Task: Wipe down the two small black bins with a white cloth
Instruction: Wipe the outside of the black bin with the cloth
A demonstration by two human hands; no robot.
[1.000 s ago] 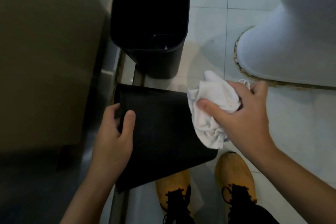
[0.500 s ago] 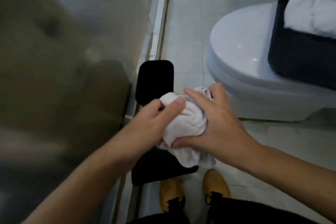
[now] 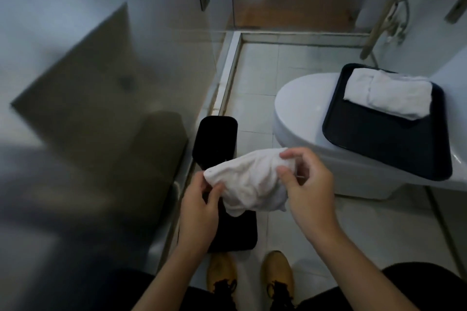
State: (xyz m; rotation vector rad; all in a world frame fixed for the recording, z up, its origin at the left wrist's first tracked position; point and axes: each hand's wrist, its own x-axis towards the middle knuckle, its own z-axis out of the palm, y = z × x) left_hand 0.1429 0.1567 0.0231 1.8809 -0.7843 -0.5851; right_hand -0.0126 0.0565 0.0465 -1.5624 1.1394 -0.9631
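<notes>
Both hands pinch the white cloth (image 3: 252, 184), left hand (image 3: 199, 212) and right hand (image 3: 308, 189); refold to a clean face before wiping the far bin (image 3: 214, 139).

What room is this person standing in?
Most likely a bathroom. There is a white toilet with its lid down, a pale tiled floor, and what looks like a shower hose on the far wall. Both hands hold a white cloth.

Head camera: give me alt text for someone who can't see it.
Both hands, left hand and right hand, hold a white cloth stretched between them above two black bins on a bathroom floor. A toilet to the right carries a dark tray with a folded towel.
</notes>
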